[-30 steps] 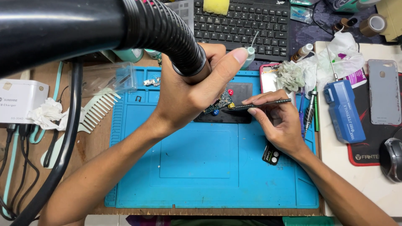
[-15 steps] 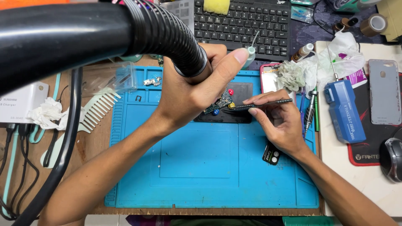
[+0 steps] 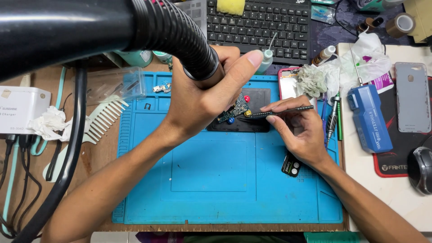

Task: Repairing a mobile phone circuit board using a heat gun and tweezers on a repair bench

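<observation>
- The small green circuit board (image 3: 235, 110) with coloured dots lies on a dark pad on the blue silicone work mat (image 3: 216, 180), just below the fingers of the left hand (image 3: 202, 96) and just left of the fingers of the right hand (image 3: 299, 128).
- The left hand's fingers are wrapped around the end of a black ribbed hose nozzle (image 3: 198, 58), thumb stretched out to the right; the nozzle mouth points down at the board, close above it.
- The right hand's fingers (image 3: 283, 112) are pressed together in a pinch on a thin dark metal tool (image 3: 281, 112).
- That tool's long axis runs nearly level, left to right, and its tip meets the board's right edge.
- The right hand is the nearer one at board level; the left sits above it.
- A black camera module (image 3: 291, 164) lies on the mat under the right wrist, apart from both sets of fingers.
</observation>
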